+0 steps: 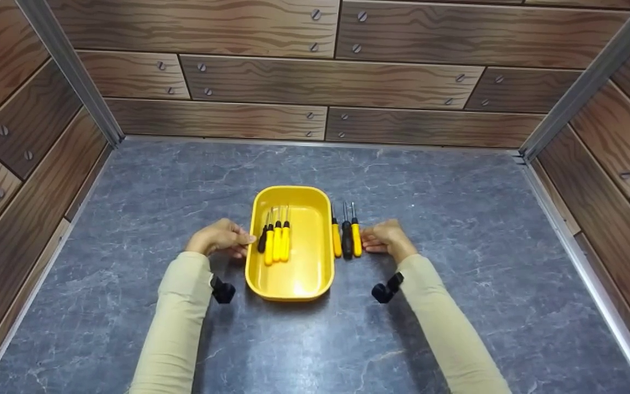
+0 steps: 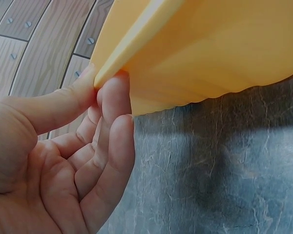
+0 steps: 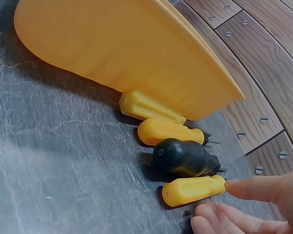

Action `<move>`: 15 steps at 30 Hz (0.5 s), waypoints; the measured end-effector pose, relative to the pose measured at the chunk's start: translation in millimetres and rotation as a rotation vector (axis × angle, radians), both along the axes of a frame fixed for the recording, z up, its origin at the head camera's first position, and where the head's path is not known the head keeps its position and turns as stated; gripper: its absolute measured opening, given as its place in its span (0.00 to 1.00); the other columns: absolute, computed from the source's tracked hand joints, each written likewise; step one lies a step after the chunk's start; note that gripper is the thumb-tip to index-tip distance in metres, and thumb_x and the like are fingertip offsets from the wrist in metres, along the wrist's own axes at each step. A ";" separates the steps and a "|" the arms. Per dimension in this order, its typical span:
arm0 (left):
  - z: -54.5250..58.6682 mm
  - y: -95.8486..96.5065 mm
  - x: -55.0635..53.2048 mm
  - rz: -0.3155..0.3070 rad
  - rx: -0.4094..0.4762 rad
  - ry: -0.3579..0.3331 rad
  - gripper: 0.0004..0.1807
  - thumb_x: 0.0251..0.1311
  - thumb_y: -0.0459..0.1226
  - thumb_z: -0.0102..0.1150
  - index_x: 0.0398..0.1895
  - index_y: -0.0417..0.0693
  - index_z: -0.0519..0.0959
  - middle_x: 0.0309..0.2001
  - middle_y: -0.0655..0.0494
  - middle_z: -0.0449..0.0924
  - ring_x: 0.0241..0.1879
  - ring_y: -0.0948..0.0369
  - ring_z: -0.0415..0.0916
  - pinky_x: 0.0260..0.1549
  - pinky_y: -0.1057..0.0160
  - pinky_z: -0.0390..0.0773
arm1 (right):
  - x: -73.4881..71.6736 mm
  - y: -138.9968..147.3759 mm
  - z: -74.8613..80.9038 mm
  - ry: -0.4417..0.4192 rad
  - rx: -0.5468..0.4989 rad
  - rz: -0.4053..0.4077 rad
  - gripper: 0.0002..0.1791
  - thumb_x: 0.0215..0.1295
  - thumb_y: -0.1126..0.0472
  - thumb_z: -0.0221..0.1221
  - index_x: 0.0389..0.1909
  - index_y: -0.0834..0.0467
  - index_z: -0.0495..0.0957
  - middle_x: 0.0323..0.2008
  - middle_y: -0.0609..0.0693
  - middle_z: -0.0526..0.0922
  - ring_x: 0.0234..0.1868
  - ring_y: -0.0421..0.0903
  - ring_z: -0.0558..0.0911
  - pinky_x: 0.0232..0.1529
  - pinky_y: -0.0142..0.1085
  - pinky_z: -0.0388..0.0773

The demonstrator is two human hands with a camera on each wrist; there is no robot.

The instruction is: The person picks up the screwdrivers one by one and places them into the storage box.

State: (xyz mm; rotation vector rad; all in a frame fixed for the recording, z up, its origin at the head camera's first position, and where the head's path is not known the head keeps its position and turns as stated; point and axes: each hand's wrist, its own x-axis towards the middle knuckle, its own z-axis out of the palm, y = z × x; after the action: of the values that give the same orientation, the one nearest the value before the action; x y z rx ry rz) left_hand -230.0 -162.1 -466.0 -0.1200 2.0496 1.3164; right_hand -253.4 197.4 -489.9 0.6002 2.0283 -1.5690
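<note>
A yellow plastic tray (image 1: 304, 279) stands on the floor panel, with several screwdrivers (image 1: 277, 243) lying in its left half, mostly yellow-handled and one black. My left hand (image 1: 221, 238) pinches the tray's left rim between thumb and fingers, as the left wrist view (image 2: 83, 146) also shows. Outside the tray's right wall lies a row of yellow screwdrivers (image 3: 171, 131) and a black screwdriver (image 3: 183, 157), tips pointing away. At the row's right end, my right hand (image 1: 385, 237) touches the collar of the outermost yellow screwdriver (image 3: 191, 190) with a fingertip; its other fingers rest beside it, near the surface.
The grey marbled surface (image 1: 430, 180) spreads around the tray. Wood-patterned walls (image 1: 320, 82) enclose it at the back and on both sides, with metal strips (image 1: 572, 241) along the edges. Black wrist mounts (image 1: 386, 289) hang from both sleeves.
</note>
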 end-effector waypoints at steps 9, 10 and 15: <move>-0.3 0.4 0.6 0.002 0.002 0.006 0.16 0.67 0.36 0.56 0.47 0.28 0.75 0.19 0.60 0.80 0.21 0.68 0.79 0.27 0.73 0.82 | -0.9 -3.4 -1.7 -0.003 0.024 -0.003 0.20 0.61 0.71 0.55 0.54 0.72 0.74 0.19 0.46 0.79 0.20 0.38 0.79 0.30 0.28 0.84; -0.4 0.3 0.7 0.002 0.000 0.007 0.16 0.67 0.36 0.56 0.47 0.28 0.76 0.19 0.60 0.80 0.21 0.68 0.79 0.27 0.73 0.82 | -1.0 -3.6 -1.8 -0.003 0.025 -0.003 0.18 0.61 0.71 0.56 0.52 0.71 0.75 0.18 0.46 0.79 0.20 0.37 0.79 0.29 0.28 0.84; -0.2 0.1 1.4 -0.007 -0.008 0.014 0.16 0.67 0.36 0.55 0.47 0.28 0.76 0.19 0.60 0.78 0.21 0.69 0.77 0.27 0.74 0.81 | -0.9 -4.7 -1.1 -0.006 0.031 -0.010 0.08 0.61 0.71 0.57 0.41 0.66 0.75 0.18 0.46 0.78 0.19 0.37 0.78 0.28 0.27 0.84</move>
State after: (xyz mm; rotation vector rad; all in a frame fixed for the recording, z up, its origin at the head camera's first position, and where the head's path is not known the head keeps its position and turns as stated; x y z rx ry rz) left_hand -228.6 -162.0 -466.2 -0.1078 2.0651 1.3087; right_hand -254.4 192.7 -491.0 0.6272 2.0522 -1.5424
